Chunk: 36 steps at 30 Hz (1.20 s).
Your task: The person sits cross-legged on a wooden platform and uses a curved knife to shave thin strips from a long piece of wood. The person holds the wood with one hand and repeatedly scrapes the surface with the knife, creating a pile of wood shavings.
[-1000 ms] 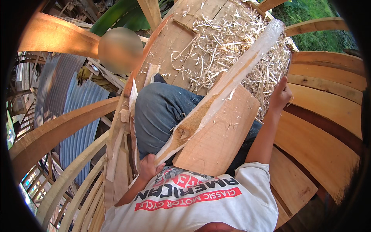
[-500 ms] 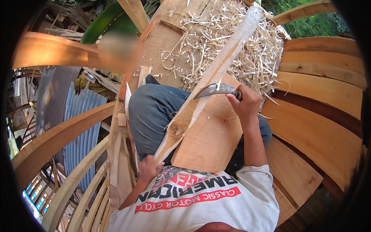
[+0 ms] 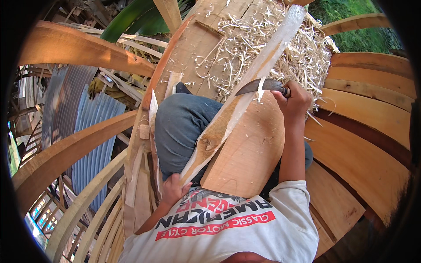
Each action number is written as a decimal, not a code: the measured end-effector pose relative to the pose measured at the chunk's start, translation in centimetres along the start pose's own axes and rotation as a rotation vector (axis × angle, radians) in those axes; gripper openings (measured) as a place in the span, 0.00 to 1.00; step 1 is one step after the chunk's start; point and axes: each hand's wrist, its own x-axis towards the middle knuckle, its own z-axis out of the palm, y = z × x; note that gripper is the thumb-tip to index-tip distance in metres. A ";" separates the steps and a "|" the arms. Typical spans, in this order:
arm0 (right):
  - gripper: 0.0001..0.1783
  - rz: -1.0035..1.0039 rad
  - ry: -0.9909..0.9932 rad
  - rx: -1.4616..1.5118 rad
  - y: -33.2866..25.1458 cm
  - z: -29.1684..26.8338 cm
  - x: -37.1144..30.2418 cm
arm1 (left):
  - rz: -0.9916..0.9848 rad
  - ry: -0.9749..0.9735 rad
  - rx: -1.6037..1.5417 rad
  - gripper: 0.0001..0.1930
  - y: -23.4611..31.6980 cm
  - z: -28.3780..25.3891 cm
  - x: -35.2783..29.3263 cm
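Note:
A long pale strip of wood with a brown streak and a knot runs slantwise from my waist to the far right. My left hand is closed around its near end, by my shirt. In my right hand is the dark handle of a curved knife. Its blade lies across the strip beyond the knot, and a thin white shaving stands against it. Under the strip, a broad smooth board rests on my lap between my legs.
Curled wood shavings are heaped on the planks ahead. Curved hull-like planking rises on my right. Bowed wooden ribs stand on my left, with corrugated metal sheets and scrap wood beyond.
My right hand has moved the knife farther away along the strip, and the shaving at the blade looks longer. My left hand keeps its hold on the near end. The view has shifted slightly.

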 end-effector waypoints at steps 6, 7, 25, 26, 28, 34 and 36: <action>0.30 0.423 0.151 -0.014 5.4 0.5 3.7 | 0.028 -0.020 0.002 0.24 -0.3 0.0 -0.2; 0.31 0.513 0.207 0.112 5.9 0.9 5.2 | 0.017 -0.029 0.003 0.24 -0.4 0.0 -0.1; 0.33 0.452 -0.042 0.064 3.9 -2.3 6.1 | -0.018 -0.016 0.009 0.25 -0.1 -0.1 0.0; 0.31 0.302 0.031 0.140 3.1 -2.0 5.0 | -0.013 -0.020 0.011 0.24 -0.1 0.0 0.0; 0.30 0.034 -0.065 0.151 1.4 -1.9 3.5 | -0.016 -0.006 -0.004 0.24 -0.2 0.2 -0.2; 0.35 0.783 0.161 0.167 8.0 -3.3 9.8 | -0.020 -0.024 -0.025 0.23 0.0 -0.2 -0.8; 0.38 0.690 0.361 0.181 11.2 -4.8 9.3 | 0.016 -0.015 -0.015 0.23 -0.1 0.1 0.2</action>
